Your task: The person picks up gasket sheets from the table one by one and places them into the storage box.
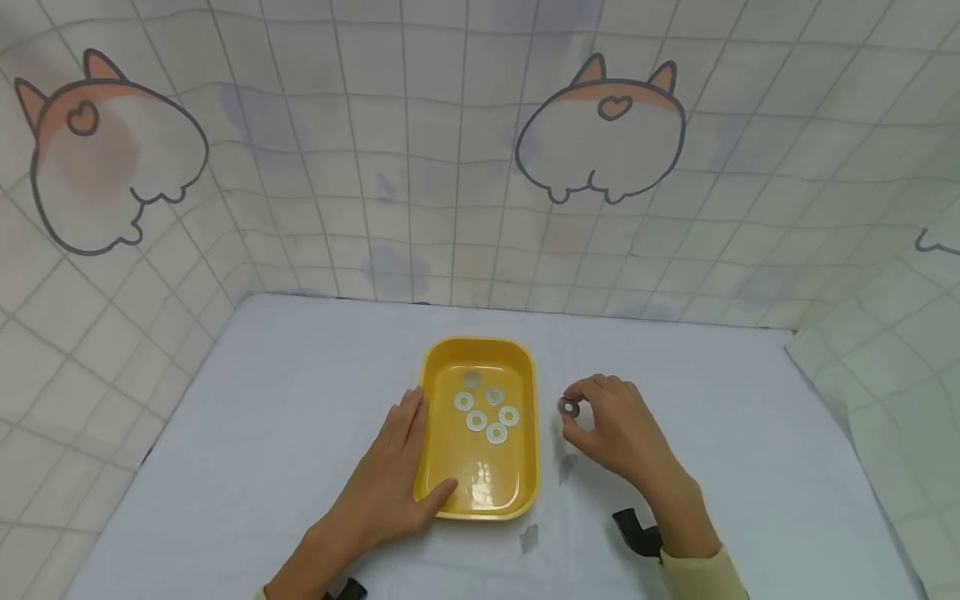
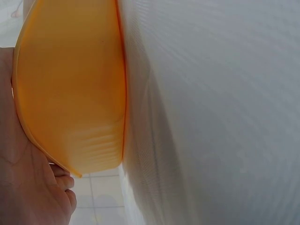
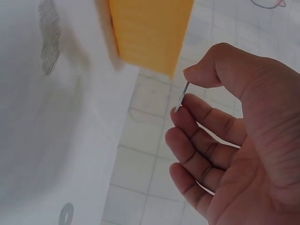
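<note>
My right hand (image 1: 618, 429) pinches a metal washer (image 1: 567, 407) between thumb and fingers, to the right of a yellow tray (image 1: 480, 492). Seen edge-on in the right wrist view, the washer (image 3: 182, 97) is thin, and the other fingers curve loosely below it. Several flat silver washers (image 1: 476, 421) lie inside the tray, toward its far half. Along the tray's left rim rests my left hand (image 1: 390, 483), fingers straight and thumb over the near left corner. The left wrist view shows that palm (image 2: 28, 178) against the rim.
A white cloth (image 1: 300, 367) covers the table under the tray. Another washer (image 3: 66, 213) lies on it in the right wrist view. Grey patches (image 1: 529, 538) mark the cloth right of the tray. Grid-patterned curtains (image 1: 435, 167) with cartoon animals surround the table.
</note>
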The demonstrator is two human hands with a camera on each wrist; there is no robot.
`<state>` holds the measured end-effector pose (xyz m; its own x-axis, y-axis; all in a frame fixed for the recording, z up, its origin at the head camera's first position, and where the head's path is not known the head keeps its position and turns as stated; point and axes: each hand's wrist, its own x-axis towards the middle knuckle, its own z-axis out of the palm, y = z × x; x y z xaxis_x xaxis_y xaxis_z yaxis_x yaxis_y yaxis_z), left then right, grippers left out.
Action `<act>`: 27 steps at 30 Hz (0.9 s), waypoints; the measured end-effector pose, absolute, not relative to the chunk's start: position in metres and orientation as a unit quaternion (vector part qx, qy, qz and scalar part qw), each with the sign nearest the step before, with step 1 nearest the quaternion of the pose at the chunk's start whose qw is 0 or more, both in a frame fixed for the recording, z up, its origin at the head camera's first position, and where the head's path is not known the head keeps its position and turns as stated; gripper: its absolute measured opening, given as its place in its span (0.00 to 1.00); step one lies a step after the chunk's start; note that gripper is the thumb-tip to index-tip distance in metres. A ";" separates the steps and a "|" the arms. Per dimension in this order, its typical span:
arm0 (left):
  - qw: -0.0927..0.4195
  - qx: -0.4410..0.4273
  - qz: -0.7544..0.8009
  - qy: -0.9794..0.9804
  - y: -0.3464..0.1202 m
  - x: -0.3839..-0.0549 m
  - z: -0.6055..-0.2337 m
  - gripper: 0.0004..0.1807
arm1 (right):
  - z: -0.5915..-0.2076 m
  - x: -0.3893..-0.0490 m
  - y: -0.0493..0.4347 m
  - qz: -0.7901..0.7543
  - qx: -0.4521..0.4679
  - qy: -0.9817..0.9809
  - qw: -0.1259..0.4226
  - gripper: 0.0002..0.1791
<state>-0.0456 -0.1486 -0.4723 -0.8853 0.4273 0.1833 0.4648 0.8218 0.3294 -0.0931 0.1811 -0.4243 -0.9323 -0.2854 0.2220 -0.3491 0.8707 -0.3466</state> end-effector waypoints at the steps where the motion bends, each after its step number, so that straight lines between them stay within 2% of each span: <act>1: 0.048 -0.233 -0.186 -0.953 -0.148 -0.047 -0.472 0.60 | -0.423 -0.094 0.180 0.195 0.166 -0.963 0.081 0.08; 9: 0.038 -0.228 -0.191 -0.954 -0.146 -0.050 -0.471 0.60 | -0.412 -0.099 0.171 0.190 0.168 -0.964 0.085 0.08; 27: 0.061 -0.238 -0.190 -0.950 -0.149 -0.047 -0.470 0.59 | -0.391 -0.113 0.139 0.199 0.228 -0.951 0.063 0.12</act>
